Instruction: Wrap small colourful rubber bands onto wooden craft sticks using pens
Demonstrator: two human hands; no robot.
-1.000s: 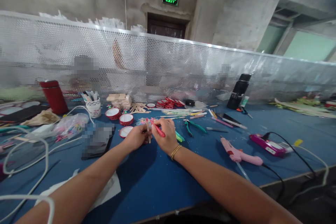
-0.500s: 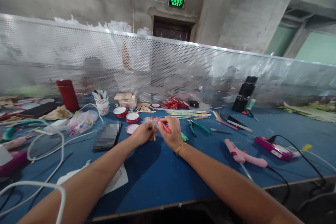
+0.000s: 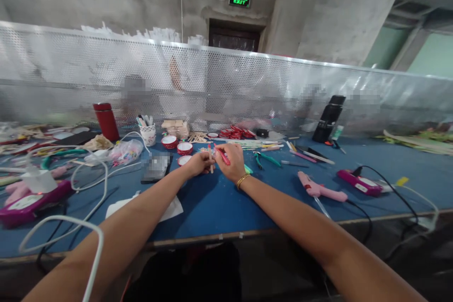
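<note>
Over the middle of the blue table, my left hand (image 3: 200,164) pinches a flat wooden craft stick (image 3: 211,165) held upright, its upper end coloured red. My right hand (image 3: 232,162), a gold bracelet at its wrist, is closed around a red marker (image 3: 222,156). The marker's tip points toward the stick's coloured end; whether they touch I cannot tell. Round red tins with white tops (image 3: 184,148) stand just beyond my left hand. Past my right hand lie teal-handled pliers (image 3: 269,158) and a green marker (image 3: 248,169), partly covered by the hand.
A dark phone (image 3: 155,168) and white paper (image 3: 173,209) lie left. White cables (image 3: 106,177) loop beside a purple power strip (image 3: 35,203). Right are a pink glue gun (image 3: 320,189), another power strip (image 3: 359,183) and a black bottle (image 3: 329,120). A red thermos (image 3: 106,121) stands back left.
The view has tipped down and shifted slightly left, showing more below the table's front edge. Both hands keep their holds; the marker sits nearly as before beside the stick's red end.
</note>
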